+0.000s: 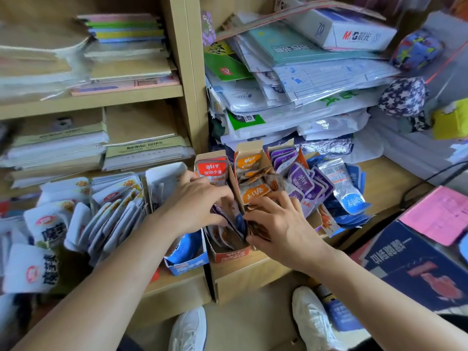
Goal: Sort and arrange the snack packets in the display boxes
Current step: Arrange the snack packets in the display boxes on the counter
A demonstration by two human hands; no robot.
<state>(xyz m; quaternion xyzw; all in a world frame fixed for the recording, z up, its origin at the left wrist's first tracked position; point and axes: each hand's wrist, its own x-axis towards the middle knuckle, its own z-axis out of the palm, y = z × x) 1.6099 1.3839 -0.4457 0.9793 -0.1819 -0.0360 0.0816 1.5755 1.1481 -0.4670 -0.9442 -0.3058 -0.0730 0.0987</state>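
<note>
Wooden counter: a red display box stands at its front edge, between a blue display box and an orange display box. The left hand and right hand both grip, fingers curled, the snack packets standing inside it.

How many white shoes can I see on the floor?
2. One shoe is at the bottom centre, cut by the frame edge; the other shoe is to its right. No others seem hidden.
</note>
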